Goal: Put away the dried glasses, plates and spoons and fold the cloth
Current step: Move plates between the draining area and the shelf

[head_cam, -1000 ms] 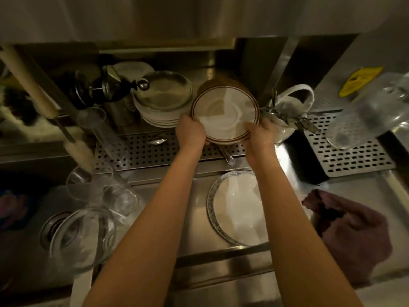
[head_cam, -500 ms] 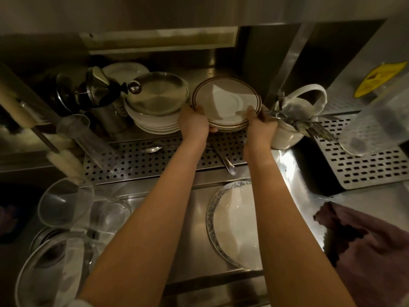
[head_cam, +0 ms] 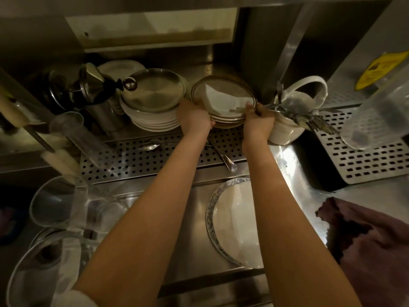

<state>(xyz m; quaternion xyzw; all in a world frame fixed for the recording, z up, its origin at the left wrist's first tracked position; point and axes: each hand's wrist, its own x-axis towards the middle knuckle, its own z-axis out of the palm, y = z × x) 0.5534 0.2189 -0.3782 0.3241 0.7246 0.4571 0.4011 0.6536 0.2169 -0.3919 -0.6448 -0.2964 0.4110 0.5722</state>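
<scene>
The left hand and right hand, apart, each clasp an opposite edge of the brown plate. It lies atop a stack at the counter's back, just beside the jug (cutlery inside). The blue plate lies nearer, the cloth to the right.

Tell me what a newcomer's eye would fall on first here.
First, the two bare arms reaching to the back of the steel counter, left hand and right hand gripping opposite rims of a brown-rimmed plate atop a stack of matching plates. Next, the blue-patterned plate lying flat between the forearms, and the crumpled purple cloth at the right edge.
</scene>
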